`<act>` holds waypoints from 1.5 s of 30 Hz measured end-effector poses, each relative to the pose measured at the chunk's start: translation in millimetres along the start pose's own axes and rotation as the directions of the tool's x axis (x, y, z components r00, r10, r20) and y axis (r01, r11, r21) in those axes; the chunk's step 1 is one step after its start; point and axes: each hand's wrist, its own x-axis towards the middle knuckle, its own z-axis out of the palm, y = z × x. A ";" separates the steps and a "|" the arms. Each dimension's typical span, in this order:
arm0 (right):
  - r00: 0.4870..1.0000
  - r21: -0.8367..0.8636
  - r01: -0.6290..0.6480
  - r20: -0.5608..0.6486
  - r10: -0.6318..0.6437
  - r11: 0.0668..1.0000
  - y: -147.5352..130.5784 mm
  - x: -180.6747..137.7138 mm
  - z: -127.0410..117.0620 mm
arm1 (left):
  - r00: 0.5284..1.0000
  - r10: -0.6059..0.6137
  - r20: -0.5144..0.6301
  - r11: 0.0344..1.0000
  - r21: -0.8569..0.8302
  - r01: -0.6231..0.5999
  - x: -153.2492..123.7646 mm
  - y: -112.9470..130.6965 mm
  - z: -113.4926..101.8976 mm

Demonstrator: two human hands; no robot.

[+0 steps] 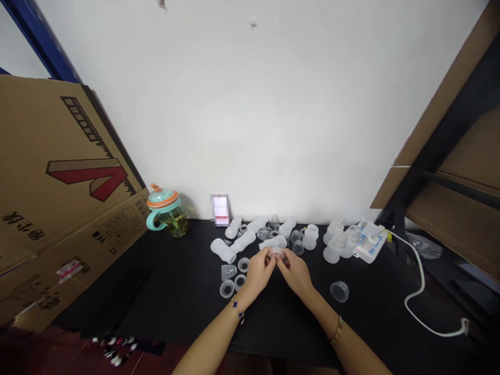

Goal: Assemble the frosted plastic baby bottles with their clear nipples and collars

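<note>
Both hands meet at the middle of the black table, gripping a small white bottle collar ring (277,251) between them. My left hand (258,268) pinches its left side, and my right hand (294,269) closes on its right side. Whether a nipple sits inside the ring is hidden by the fingers. Just beyond lies a frosted baby bottle (273,241) on its side. Left of my left hand are several loose collar rings (227,288) and a clear cap (228,272). Another clear dome cap (339,291) rests to the right of my right hand.
Several frosted bottles (223,250) lie along the wall among clear caps. Capped bottles (332,252) stand near a white power strip (369,245) with a cable (421,281). A teal-lidded jug (167,213), a phone (221,210) and a cardboard box (58,182) are leftward.
</note>
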 end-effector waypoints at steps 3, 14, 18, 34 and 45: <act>1.000 -0.007 0.008 -0.014 -0.008 1.000 0.0 -0.2 -0.3 | 1.000 -0.004 -0.003 1.000 -0.019 0.004 0.3 1.6 -0.6; 1.000 0.013 -0.009 0.005 0.009 1.000 -0.9 -0.2 0.3 | 1.000 0.006 0.008 1.000 0.024 -0.006 0.9 -1.8 0.9; 0.999 0.019 -0.026 0.024 0.026 0.999 -1.6 -0.4 1.0 | 1.000 -0.005 0.007 1.000 0.030 0.005 0.5 0.3 -0.8; 0.999 -0.031 -0.033 0.006 0.033 0.999 -4.6 -2.5 -1.3 | 1.000 0.016 0.002 1.000 0.006 -0.016 -0.4 3.8 -3.3; 0.999 -0.026 -0.038 -0.006 0.038 0.999 -3.9 -1.6 -2.3 | 0.999 0.034 -0.018 0.999 0.042 -0.033 -1.0 4.4 -1.5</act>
